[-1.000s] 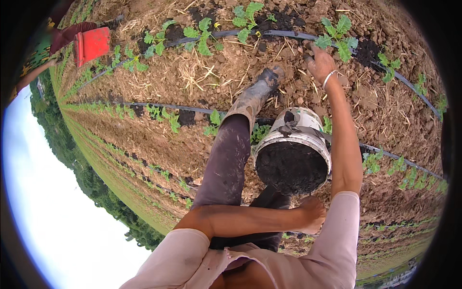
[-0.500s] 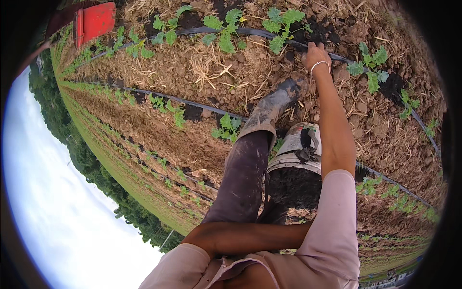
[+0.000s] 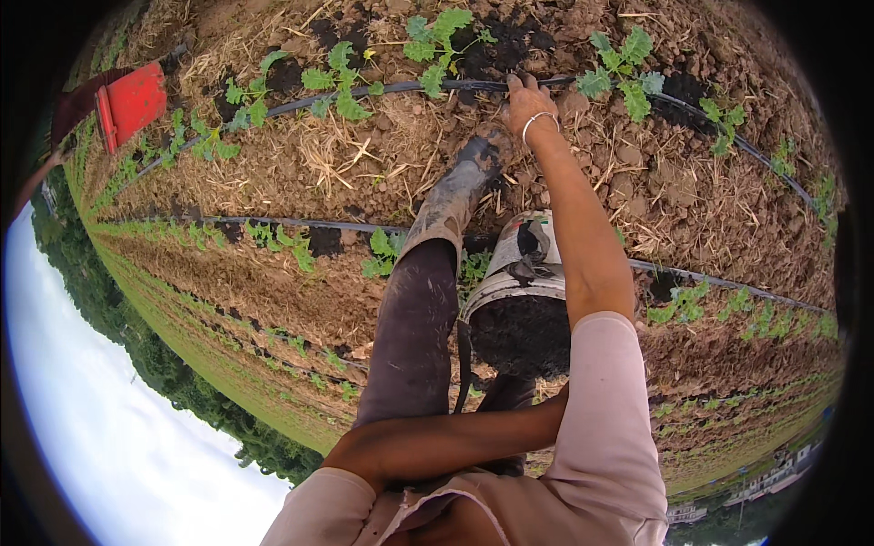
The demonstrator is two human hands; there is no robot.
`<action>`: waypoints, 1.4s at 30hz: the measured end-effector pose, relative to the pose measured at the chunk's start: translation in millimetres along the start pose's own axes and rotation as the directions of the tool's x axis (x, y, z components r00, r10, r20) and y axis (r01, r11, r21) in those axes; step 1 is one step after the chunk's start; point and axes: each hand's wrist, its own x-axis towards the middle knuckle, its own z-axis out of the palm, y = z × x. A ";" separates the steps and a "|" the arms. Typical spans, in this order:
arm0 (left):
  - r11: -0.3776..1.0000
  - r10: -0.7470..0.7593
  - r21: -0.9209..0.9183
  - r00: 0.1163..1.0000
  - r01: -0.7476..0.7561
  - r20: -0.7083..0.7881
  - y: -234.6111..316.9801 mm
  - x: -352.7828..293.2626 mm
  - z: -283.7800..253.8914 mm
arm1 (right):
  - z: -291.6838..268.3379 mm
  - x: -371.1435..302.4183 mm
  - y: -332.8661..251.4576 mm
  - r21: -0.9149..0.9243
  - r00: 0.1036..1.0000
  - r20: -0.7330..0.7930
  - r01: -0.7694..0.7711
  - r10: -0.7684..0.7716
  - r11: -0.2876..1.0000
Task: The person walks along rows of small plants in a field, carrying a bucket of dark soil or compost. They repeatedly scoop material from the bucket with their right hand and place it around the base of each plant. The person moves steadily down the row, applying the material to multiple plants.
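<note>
My right hand (image 3: 531,105), with a white band at its wrist, reaches down to the black hose (image 3: 473,85) on the soil. Its fingers are stretched and slightly apart, the tips at the hose beside a patch of dark crumbly material (image 3: 505,53). Nothing shows in its grasp. Leafy green seedlings (image 3: 630,75) stand on either side of it. My left forearm (image 3: 455,443) crosses my body, and its hand is hidden behind my right sleeve. Between my legs and my right arm hangs or rests a tilted white bucket (image 3: 510,289), holding dark crumbly material (image 3: 519,337).
My muddy boot (image 3: 451,196) stands on straw-strewn brown soil (image 3: 355,146). A second hose (image 3: 319,223) runs behind it with more seedlings (image 3: 282,244). At the upper left, another person's arm is near a red bucket (image 3: 137,106). Further rows and trees (image 3: 164,364) lie beyond.
The whole view has shifted, so plants, boot and bucket sit further left. My right hand's fingers have spread out and show more clearly at the hose. More of the bucket's mouth is visible.
</note>
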 end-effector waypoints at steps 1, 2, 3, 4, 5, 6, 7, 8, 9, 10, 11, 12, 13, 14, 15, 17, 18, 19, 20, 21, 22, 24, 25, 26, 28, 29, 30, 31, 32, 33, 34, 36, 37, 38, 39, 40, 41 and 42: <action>1.000 0.002 0.009 1.000 -0.002 0.001 -1.9 3.0 1.6 | -0.2 0.5 12.4 -0.028 0.999 0.015 -0.036 0.037 0.999; 1.000 0.004 0.021 1.000 -0.004 0.006 -3.3 6.4 3.8 | -0.7 0.7 25.1 -0.056 0.997 0.030 -0.072 0.073 0.996; 1.000 -0.002 0.027 1.000 0.001 0.008 -4.4 7.8 5.5 | -11.4 -2.4 26.8 -0.081 0.995 0.047 -0.085 0.089 0.993; 0.999 -0.006 0.033 1.000 0.006 0.005 -4.9 8.5 6.9 | -23.6 -3.7 29.7 -0.106 0.993 0.064 -0.097 0.104 0.990; 0.999 -0.009 0.037 1.000 0.009 0.004 -4.4 8.9 7.5 | -34.0 -6.3 33.8 -0.134 0.989 0.079 -0.112 0.123 0.985; 0.999 -0.012 0.046 1.000 0.012 0.003 -4.5 9.7 8.8 | -35.5 -6.1 40.1 -0.117 0.990 0.058 -0.119 0.127 0.986; 0.999 -0.013 0.052 1.000 0.013 0.001 -3.8 10.1 8.6 | -34.5 -2.4 47.4 -0.099 0.991 0.037 -0.125 0.129 0.987; 0.998 -0.013 0.057 1.000 0.013 0.004 -3.9 11.4 9.6 | -32.0 0.5 54.5 -0.082 0.991 0.019 -0.131 0.133 0.988; 0.998 -0.009 0.062 1.000 0.009 0.004 -3.6 12.3 10.5 | -28.7 2.3 60.9 -0.114 0.993 0.006 -0.114 0.115 0.987; 0.998 -0.005 0.065 1.000 0.005 0.004 -3.5 11.9 11.5 | -24.7 1.8 67.5 -0.118 0.993 -0.005 -0.120 0.120 0.986; 0.998 -0.007 0.069 1.000 0.007 0.003 -3.9 13.0 12.2 | -23.5 2.0 65.4 -0.117 0.993 -0.015 -0.121 0.120 0.986; 0.998 -0.008 0.070 1.000 0.008 0.002 -4.9 13.8 12.5 | -22.7 2.2 63.5 -0.117 0.993 -0.025 -0.122 0.119 0.986; 0.997 -0.005 0.075 1.000 0.005 0.000 -5.1 14.4 12.2 | -22.4 1.5 62.9 -0.092 0.992 -0.043 -0.125 0.122 0.988; 0.997 -0.014 0.071 1.000 0.014 0.000 -6.8 16.3 12.0 | -27.8 1.2 55.2 -0.073 0.989 -0.051 -0.139 0.135 0.988; 0.997 -0.015 0.071 1.000 0.015 0.000 -7.1 17.2 12.2 | -37.7 -1.6 46.1 -0.054 0.987 -0.057 -0.153 0.150 0.987; 0.997 -0.017 0.070 1.000 0.018 -0.004 -8.1 18.3 10.9 | -45.3 -1.2 42.9 -0.075 0.986 -0.076 -0.153 0.147 0.985; 0.997 -0.016 0.069 1.000 0.016 -0.005 -8.2 19.2 10.3 | -47.1 -2.5 44.6 -0.071 0.987 -0.048 -0.155 0.152 0.985; 0.997 -0.017 0.069 1.000 0.018 -0.008 -8.1 19.1 10.4 | -49.3 -3.9 46.8 -0.067 0.988 -0.021 -0.157 0.156 0.985; 0.997 -0.018 0.071 1.000 0.018 -0.007 -8.4 19.2 10.2 | -54.0 -5.0 46.2 -0.061 0.988 0.005 -0.156 0.157 0.986; 0.997 -0.022 0.069 1.000 0.023 -0.006 -8.4 19.0 9.8 | -57.0 -5.5 44.4 -0.061 0.989 0.017 -0.144 0.145 0.988; 0.997 -0.027 0.070 1.000 0.027 -0.007 -9.5 19.1 10.0 | -59.4 -5.7 41.3 -0.060 0.991 0.029 -0.131 0.133 0.990; 0.997 -0.028 0.076 1.000 0.028 -0.003 -9.6 17.3 10.2 | -59.4 -6.9 42.6 -0.048 0.990 0.056 -0.128 0.131 0.991; 0.997 -0.028 0.077 1.000 0.027 0.001 -8.6 17.4 10.8 | -55.6 -7.4 44.0 -0.036 0.988 0.070 -0.134 0.136 0.990; 0.996 -0.025 0.084 1.000 0.025 0.005 -8.1 15.9 10.4 | -51.1 -7.0 45.5 -0.024 0.987 0.081 -0.139 0.141 0.990; 0.996 -0.014 0.091 1.000 0.013 0.015 -6.9 15.1 11.9 | -30.3 -6.8 58.6 -0.023 0.986 0.022 -0.163 0.164 0.986; 0.996 -0.010 0.091 1.000 0.008 0.018 -5.9 14.8 13.1 | -21.8 -8.6 62.7 -0.026 0.984 -0.020 -0.180 0.179 0.983; 0.996 -0.011 0.091 1.000 0.009 0.023 -5.3 14.3 14.2 | -14.2 -8.8 67.2 -0.030 0.979 -0.062 -0.197 0.195 0.980; 0.995 -0.007 0.096 1.000 0.005 0.023 -5.3 13.6 14.6 | -7.3 -7.3 71.9 -0.012 0.977 -0.066 -0.203 0.202 0.979; 0.996 -0.014 0.092 1.000 0.011 0.024 -5.9 12.0 16.6 | -6.3 -9.7 65.3 -0.010 0.978 -0.058 -0.203 0.202 0.979; 0.996 -0.017 0.091 1.000 0.015 0.018 -6.8 12.3 17.4 | -10.9 -14.3 58.3 -0.015 0.977 -0.055 -0.207 0.206 0.978; 0.995 -0.023 0.093 1.000 0.022 0.014 -7.6 11.6 17.7 | -14.0 -17.0 52.9 -0.021 0.976 -0.053 -0.212 0.211 0.977; 0.995 -0.029 0.098 1.000 0.029 -0.002 -7.4 12.2 17.9 | -11.4 -17.7 58.8 0.010 0.977 -0.048 -0.209 0.209 0.978; 0.995 -0.032 0.099 0.999 0.033 -0.018 -8.1 14.6 17.2 | -11.3 -18.6 63.5 0.026 0.975 -0.059 -0.215 0.216 0.976; 0.994 -0.050 0.092 0.998 0.054 -0.038 -9.9 16.4 17.1 | -15.1 -20.7 61.6 0.047 0.974 -0.066 -0.213 0.216 0.976; 0.994 -0.068 0.079 0.996 0.072 -0.059 -11.6 17.9 16.7 | -18.6 -26.4 61.2 0.020 0.973 -0.144 -0.179 0.180 0.984; 0.994 -0.088 0.063 0.992 0.093 -0.091 -12.5 20.0 16.2 | -23.0 -31.8 62.1 0.041 0.981 -0.119 -0.150 0.154 0.988; 0.992 -0.112 0.044 0.986 0.118 -0.120 -12.6 22.2 18.1 | -32.4 -38.5 60.3 0.064 0.988 -0.093 -0.120 0.126 0.991; 0.989 -0.143 0.024 0.977 0.149 -0.157 -12.2 24.6 20.0 | -41.9 -45.7 59.3 0.090 0.993 -0.070 -0.089 0.096 0.992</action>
